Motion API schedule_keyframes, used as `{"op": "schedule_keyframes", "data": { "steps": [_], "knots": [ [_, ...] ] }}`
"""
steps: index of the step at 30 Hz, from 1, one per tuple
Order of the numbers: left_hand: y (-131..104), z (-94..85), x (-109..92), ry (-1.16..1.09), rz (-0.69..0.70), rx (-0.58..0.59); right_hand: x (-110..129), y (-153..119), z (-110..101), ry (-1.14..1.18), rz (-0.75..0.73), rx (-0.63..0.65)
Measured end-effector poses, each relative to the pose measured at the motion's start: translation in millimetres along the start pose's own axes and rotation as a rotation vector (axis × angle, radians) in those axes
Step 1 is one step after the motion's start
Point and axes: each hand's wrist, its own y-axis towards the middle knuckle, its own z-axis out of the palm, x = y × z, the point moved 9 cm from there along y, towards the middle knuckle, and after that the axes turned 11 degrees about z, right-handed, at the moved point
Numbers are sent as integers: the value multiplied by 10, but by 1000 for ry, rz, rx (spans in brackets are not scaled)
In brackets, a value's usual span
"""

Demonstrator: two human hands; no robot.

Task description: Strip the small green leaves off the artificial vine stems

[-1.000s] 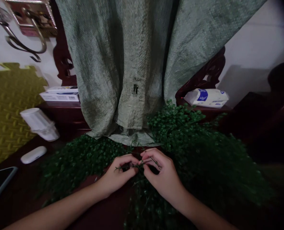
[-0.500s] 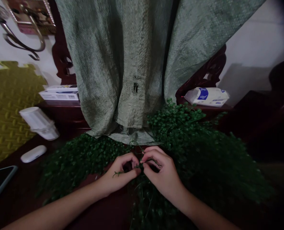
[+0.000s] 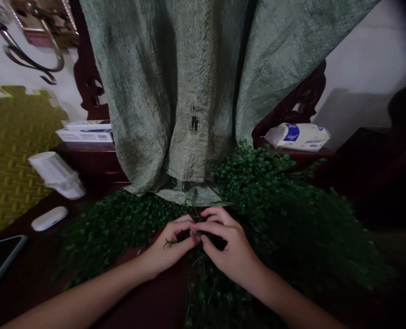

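Note:
My left hand (image 3: 168, 249) is closed in a pinch, and a thin green sprig (image 3: 169, 243) pokes out over the back of its thumb. Right against those fingertips, my right hand (image 3: 235, 244) curls its index finger and thumb round the same bit of greenery; the exact grip is partly hidden. To the right, a large heap of small-leaved green plants (image 3: 288, 210) spreads over the dark red table. A lower pile of greenery (image 3: 113, 228) lies to the left, beside my left forearm. Loose stems (image 3: 209, 283) trail below my hands.
A grey-green woven cloth (image 3: 196, 91) hangs behind the heaps. At left are a white cylindrical container (image 3: 55, 173), a small white case (image 3: 50, 218), a phone (image 3: 0, 260) and flat boxes (image 3: 84, 132). A tissue pack (image 3: 298, 136) rests on the right ledge.
My right hand has shifted slightly left, its index finger now reaching over the left fingertips. The left hand has barely moved and keeps its pinch.

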Motion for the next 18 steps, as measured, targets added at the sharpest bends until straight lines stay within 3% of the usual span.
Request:
{"op": "schedule_keyframes", "data": {
  "steps": [5,9,13,18],
  "knots": [
    [2,-16,1,0,-1,-21,25,26,18,-95,-41,111],
    [-12,-76,-6,83,50,-104,6,63,-58,-120,-5,87],
    [-55,-99,-106,214,123,-149,-119,87,-42,-67,100,84],
    [-72,-27,-267,316,245,-98,-378,95,94,147,276,180]
  ]
}}
